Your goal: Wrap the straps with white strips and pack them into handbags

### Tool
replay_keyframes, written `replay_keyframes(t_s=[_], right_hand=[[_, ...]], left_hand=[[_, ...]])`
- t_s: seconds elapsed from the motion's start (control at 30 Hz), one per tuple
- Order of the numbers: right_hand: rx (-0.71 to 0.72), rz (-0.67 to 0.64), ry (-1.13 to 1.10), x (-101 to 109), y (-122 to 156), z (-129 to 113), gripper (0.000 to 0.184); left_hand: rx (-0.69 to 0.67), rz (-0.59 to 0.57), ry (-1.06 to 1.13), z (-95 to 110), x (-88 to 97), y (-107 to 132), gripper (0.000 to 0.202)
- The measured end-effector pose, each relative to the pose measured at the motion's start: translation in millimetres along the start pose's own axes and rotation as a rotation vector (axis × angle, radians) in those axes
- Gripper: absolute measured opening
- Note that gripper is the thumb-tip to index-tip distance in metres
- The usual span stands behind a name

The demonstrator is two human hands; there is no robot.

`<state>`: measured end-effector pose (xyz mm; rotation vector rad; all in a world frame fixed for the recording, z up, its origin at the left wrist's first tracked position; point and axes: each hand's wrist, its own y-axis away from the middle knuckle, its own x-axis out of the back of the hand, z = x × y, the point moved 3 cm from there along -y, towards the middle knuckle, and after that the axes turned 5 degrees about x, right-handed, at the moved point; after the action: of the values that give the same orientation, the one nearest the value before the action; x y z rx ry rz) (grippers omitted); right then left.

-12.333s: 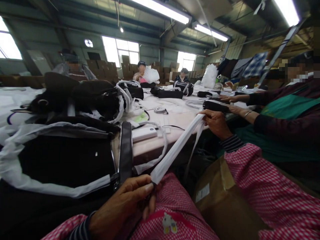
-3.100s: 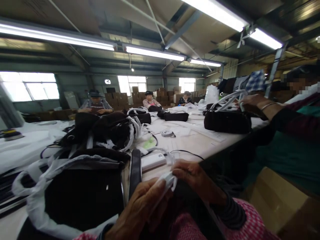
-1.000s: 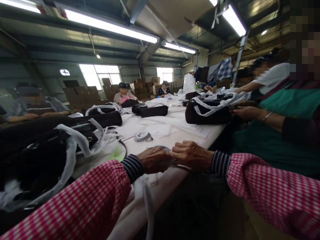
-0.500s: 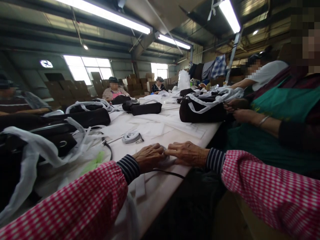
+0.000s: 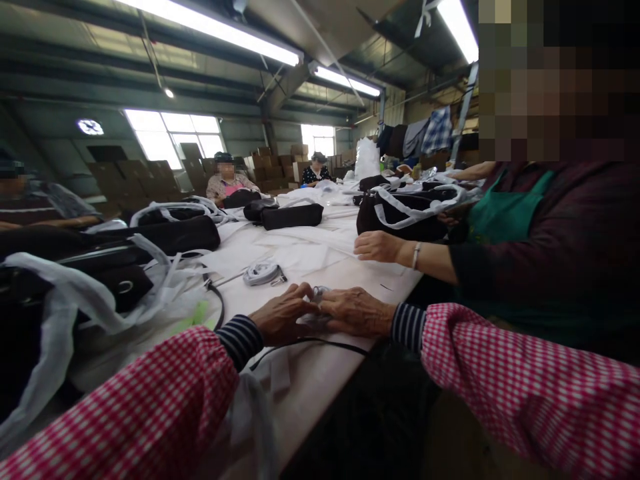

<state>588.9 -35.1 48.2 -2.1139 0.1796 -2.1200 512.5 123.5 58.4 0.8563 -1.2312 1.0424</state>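
Observation:
My left hand (image 5: 287, 312) and my right hand (image 5: 357, 312) meet low over the table. Their fingers close around a coiled strap (image 5: 320, 291) in whitish wrapping; a metallic glint shows at its top, and the fingers hide most of it. A thin black strap end (image 5: 345, 344) curves across the table below my hands; whether it joins the coil I cannot tell. Just beyond my left hand lies another coiled, white-wrapped strap (image 5: 261, 273) with a metal clasp (image 5: 279, 280) at its side.
Black bags (image 5: 190, 233) with white-wrapped handles crowd the left. Another black bag (image 5: 395, 217) stands at the right, where a co-worker's hand (image 5: 380, 248) rests on the table. White sheets (image 5: 295, 257) cover the middle. The table's edge (image 5: 320, 403) runs diagonally on my right.
Both my hands have shifted slightly left, and the left fingers have lifted and bent more. The co-worker on the right has leaned in and reached a hand onto the table.

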Motion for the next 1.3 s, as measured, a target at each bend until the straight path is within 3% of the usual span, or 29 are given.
replay_keyframes(t_s=[0.2, 0.33, 0.4, 0.6, 0.8, 1.0, 1.3], right_hand=[[-0.069, -0.1, -0.061, 10, 13, 20, 0.046], [-0.119, -0.163, -0.075, 10, 11, 23, 0.04], [-0.146, -0.153, -0.07, 8, 7, 20, 0.035], [-0.206, -0.075, -0.118, 8, 2, 13, 0.029], [-0.239, -0.252, -0.159, 21, 2, 28, 0.042], [-0.216, -0.189, -0.093, 16, 2, 26, 0.029], [-0.165, -0.082, -0.108, 1, 9, 29, 0.024]], left_hand=[[0.028, 0.037, 0.055, 1, -3.0, 3, 0.018], [-0.003, -0.019, 0.074, -1, 7.2, 9, 0.03], [0.01, -0.028, 0.062, 3, 9.9, 9, 0.025], [0.186, 0.071, -0.025, 33, 3.2, -4, 0.022], [0.177, -0.034, -0.022, 24, 4.5, -14, 0.015], [0.206, -0.05, -0.05, 24, 3.3, -15, 0.027], [0.307, 0.064, -0.103, 39, -12.4, -12, 0.037]])
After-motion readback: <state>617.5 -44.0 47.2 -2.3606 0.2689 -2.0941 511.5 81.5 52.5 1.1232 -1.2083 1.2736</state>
